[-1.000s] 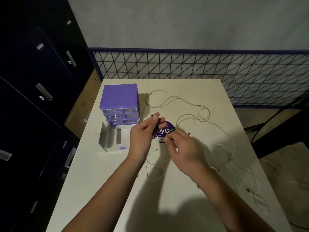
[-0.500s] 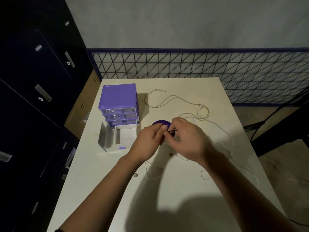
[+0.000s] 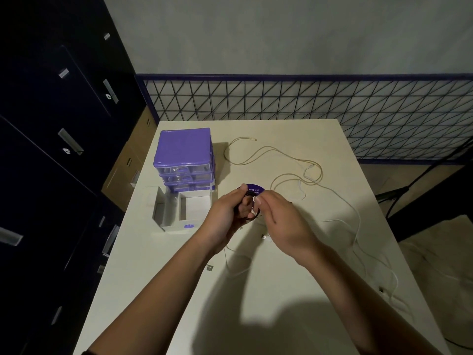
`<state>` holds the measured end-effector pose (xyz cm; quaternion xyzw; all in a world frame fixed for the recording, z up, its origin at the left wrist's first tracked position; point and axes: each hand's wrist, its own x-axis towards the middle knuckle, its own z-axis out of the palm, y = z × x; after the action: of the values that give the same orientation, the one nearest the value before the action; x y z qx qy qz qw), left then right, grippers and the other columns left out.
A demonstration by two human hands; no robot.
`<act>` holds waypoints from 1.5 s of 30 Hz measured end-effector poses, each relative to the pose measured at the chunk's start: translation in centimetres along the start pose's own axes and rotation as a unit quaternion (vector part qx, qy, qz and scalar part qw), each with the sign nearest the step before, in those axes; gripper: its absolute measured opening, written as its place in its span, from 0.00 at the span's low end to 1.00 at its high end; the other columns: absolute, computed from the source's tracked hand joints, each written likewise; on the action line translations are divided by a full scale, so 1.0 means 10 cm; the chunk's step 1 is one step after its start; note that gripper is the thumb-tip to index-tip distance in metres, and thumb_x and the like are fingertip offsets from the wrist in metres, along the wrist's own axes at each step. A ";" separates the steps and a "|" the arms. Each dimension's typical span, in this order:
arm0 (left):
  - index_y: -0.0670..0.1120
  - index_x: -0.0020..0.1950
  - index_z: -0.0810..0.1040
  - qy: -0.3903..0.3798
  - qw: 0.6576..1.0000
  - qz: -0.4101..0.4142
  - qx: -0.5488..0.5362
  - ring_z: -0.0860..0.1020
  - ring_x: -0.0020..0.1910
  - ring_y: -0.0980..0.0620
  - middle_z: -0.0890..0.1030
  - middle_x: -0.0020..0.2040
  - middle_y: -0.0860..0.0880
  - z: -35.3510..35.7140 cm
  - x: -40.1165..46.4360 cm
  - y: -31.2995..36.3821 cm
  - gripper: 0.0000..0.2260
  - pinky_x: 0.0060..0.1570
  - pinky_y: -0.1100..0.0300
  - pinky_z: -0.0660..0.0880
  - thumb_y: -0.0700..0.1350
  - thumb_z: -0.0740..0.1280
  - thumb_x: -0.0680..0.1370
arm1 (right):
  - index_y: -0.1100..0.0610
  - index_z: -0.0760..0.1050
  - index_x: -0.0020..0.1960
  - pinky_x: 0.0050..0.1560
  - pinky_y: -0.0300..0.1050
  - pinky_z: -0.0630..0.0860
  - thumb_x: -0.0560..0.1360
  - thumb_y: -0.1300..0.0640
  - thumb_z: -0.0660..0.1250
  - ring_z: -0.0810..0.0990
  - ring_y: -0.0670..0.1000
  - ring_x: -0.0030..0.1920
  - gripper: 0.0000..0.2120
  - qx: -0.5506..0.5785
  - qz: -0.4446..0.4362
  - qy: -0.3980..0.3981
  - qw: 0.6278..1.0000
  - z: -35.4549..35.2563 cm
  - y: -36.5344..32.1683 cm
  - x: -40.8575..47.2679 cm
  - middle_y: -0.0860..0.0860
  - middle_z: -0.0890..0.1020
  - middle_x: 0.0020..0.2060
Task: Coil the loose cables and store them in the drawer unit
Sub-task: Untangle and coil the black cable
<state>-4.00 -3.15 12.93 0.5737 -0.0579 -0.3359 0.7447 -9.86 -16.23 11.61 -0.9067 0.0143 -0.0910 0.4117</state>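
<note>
A cream table (image 3: 281, 290) fills the lower middle of the view, its far edge running below a black wire grid panel (image 3: 307, 106) on the wall. Dark cabinets (image 3: 51, 124) stand off its left side.

Near the far left corner of the table sits the purple drawer unit (image 3: 184, 155), with clear drawers stacked under a purple top. Its bottom drawer (image 3: 179, 211) is pulled out toward the near edge, white inside, with a purple knob on its front.

Loose cables lie across the right half of the table. A tan cable (image 3: 268, 152) loops from beside the drawer unit toward the right edge. A white cable (image 3: 358, 219) trails along the right edge toward the near right corner, where it hangs over the side.

At the table's middle, both forearms reach in from the near edge. The left hand (image 3: 225, 219) has its fingers curled round a small dark coiled cable (image 3: 249, 217), holding it just above the table. The right hand (image 3: 279, 219) pinches a white end of cable against that coil with thumb and forefinger, the other fingers loosely bent. Just behind the hands a round purple disc (image 3: 254, 189) with white lettering lies flat. A small white plug (image 3: 265, 237) rests on the table beneath the right hand.
</note>
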 end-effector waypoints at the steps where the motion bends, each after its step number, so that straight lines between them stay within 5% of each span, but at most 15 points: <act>1: 0.47 0.35 0.66 -0.004 1.000 -0.002 -0.005 0.68 0.32 0.52 0.64 0.32 0.48 0.00 0.01 -0.01 0.17 0.42 0.63 0.73 0.50 0.56 0.83 | 0.53 0.69 0.44 0.46 0.56 0.74 0.80 0.48 0.49 0.75 0.51 0.43 0.15 0.014 0.014 0.005 1.000 0.02 0.00 0.00 0.49 0.76 0.40; 5: 0.46 0.38 0.72 -0.023 0.999 0.005 0.049 0.73 0.38 0.53 0.72 0.35 0.49 -0.07 0.03 -0.02 0.16 0.50 0.58 0.74 0.48 0.55 0.84 | 0.51 0.70 0.40 0.50 0.53 0.74 0.81 0.51 0.52 0.77 0.52 0.44 0.14 0.106 0.066 0.008 0.992 0.02 -0.01 0.03 0.50 0.79 0.40; 9: 0.44 0.42 0.73 -0.013 0.989 0.023 0.142 0.75 0.37 0.58 0.73 0.37 0.50 -0.09 0.03 0.04 0.14 0.45 0.65 0.75 0.46 0.55 0.84 | 0.49 0.77 0.41 0.38 0.28 0.68 0.82 0.56 0.59 0.73 0.37 0.36 0.13 0.221 0.125 -0.015 0.967 -0.05 -0.04 0.02 0.38 0.79 0.33; 16: 0.44 0.49 0.81 0.069 0.954 0.025 0.289 0.77 0.40 0.55 0.82 0.44 0.42 -0.24 0.11 0.07 0.07 0.46 0.62 0.73 0.47 0.68 0.78 | 0.57 0.79 0.43 0.30 0.29 0.64 0.81 0.56 0.60 0.69 0.38 0.29 0.12 0.157 0.148 -0.001 0.977 -0.10 0.07 0.02 0.43 0.74 0.29; 19: 0.45 0.48 0.82 0.078 0.939 0.041 0.333 0.78 0.37 0.63 0.83 0.43 0.49 -0.25 0.11 0.09 0.06 0.41 0.72 0.71 0.47 0.70 0.77 | 0.58 0.79 0.43 0.29 0.29 0.64 0.80 0.56 0.60 0.71 0.37 0.29 0.12 0.130 0.149 0.005 0.980 -0.12 0.06 0.03 0.37 0.76 0.28; 22: 0.45 0.46 0.83 0.102 0.915 0.084 0.381 0.76 0.34 0.65 0.82 0.39 0.54 -0.22 0.11 0.10 0.06 0.36 0.75 0.69 0.47 0.70 0.77 | 0.58 0.79 0.43 0.29 0.29 0.64 0.80 0.56 0.60 0.71 0.37 0.28 0.12 0.117 0.159 0.012 0.980 -0.09 0.05 0.05 0.41 0.75 0.28; 26: 0.46 0.44 0.83 0.129 0.922 0.076 0.357 0.76 0.32 0.63 0.82 0.35 0.54 -0.18 0.10 0.11 0.06 0.35 0.72 0.71 0.47 0.71 0.76 | 0.57 0.79 0.42 0.31 0.34 0.64 0.80 0.57 0.61 0.70 0.40 0.28 0.12 0.108 0.168 0.026 0.979 -0.06 0.06 0.07 0.43 0.75 0.28; 30: 0.45 0.45 0.84 0.116 0.947 0.065 0.293 0.79 0.35 0.53 0.84 0.37 0.43 -0.16 0.11 0.10 0.03 0.45 0.56 0.80 0.43 0.70 0.77 | 0.60 0.79 0.43 0.27 0.29 0.63 0.80 0.57 0.61 0.69 0.38 0.26 0.12 0.141 0.181 0.030 0.973 -0.08 0.02 0.10 0.45 0.74 0.29; 39: 0.46 0.47 0.83 0.135 0.959 0.095 0.228 0.82 0.38 0.55 0.85 0.42 0.42 -0.07 0.10 0.08 0.05 0.38 0.70 0.76 0.38 0.73 0.73 | 0.59 0.80 0.43 0.30 0.28 0.64 0.81 0.55 0.60 0.70 0.37 0.26 0.14 0.181 0.184 0.024 0.966 -0.10 0.03 0.11 0.48 0.74 0.30; 45: 0.54 0.48 0.82 0.147 0.910 0.157 0.356 0.77 0.37 0.57 0.80 0.42 0.53 -0.11 0.13 0.03 0.08 0.38 0.69 0.73 0.43 0.75 0.72 | 0.55 0.79 0.41 0.32 0.30 0.64 0.81 0.54 0.60 0.70 0.38 0.28 0.14 0.213 0.185 0.022 0.959 -0.09 0.08 0.11 0.45 0.74 0.29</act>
<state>-2.40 -2.96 12.46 0.8270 -0.1526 -0.0835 0.5347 -8.90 -17.56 11.79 -0.7774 0.1708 -0.0344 0.6044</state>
